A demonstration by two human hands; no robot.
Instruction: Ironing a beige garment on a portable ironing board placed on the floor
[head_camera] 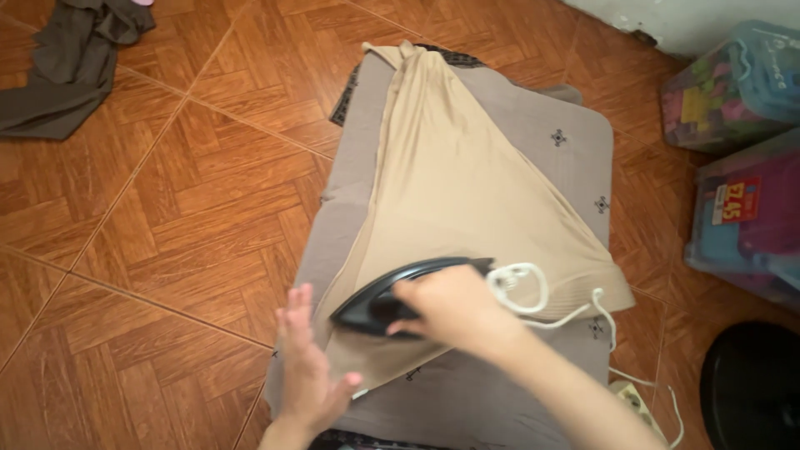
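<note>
- Right hand (450, 307) is clenching the iron (400, 298), pressing the beige cloth (458, 183) under the grip.
- Left hand (307, 367) is lying flat, fingers spread, just left of the iron's tip.
- Risk: tip sliding into those fingers and burning them.
- Cord (533, 292) is looping behind the wrist; it could snag.

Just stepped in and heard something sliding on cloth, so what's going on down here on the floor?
A person is ironing. Their right hand grips a black iron resting on a beige garment, which lies spread over a grey padded cloth on the tiled floor. Their left hand lies flat at the garment's near left edge. The iron's white cord loops off to the right. A dark garment lies crumpled at top left.
</note>
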